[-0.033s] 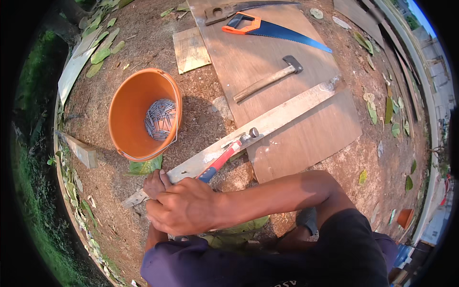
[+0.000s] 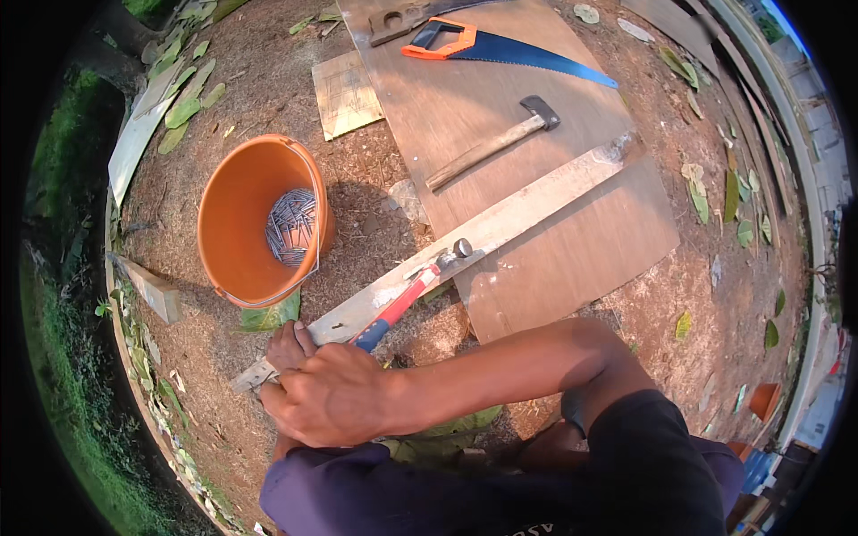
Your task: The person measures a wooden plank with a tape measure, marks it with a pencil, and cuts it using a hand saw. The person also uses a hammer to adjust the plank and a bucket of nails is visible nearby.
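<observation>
A pale wooden plank (image 2: 536, 210) runs diagonally from the lower left onto a plywood sheet. My left hand (image 2: 291, 347) grips its lower end, fingers curled over the wood, mostly hidden by my right hand. My right hand (image 2: 332, 393) is closed on the handle of a red and dark blue hammer (image 2: 402, 299), whose metal head rests on the plank at mid-length. An orange bucket (image 2: 232, 205) holding several loose nails (image 2: 290, 228) stands just beyond my hands to the left.
On the plywood sheet (image 2: 572, 268) lie a hatchet (image 2: 487, 147), an orange-handled saw (image 2: 527, 55) and a wooden-handled saw (image 2: 393, 24). A square board (image 2: 344, 98) lies behind the bucket, a short board (image 2: 147, 286) to its left. Leaves and more boards (image 2: 751, 116) edge the dirt ground.
The view has shifted slightly, and both hands sit a little further left in the picture, with the hammer still lying along the plank in my grip.
</observation>
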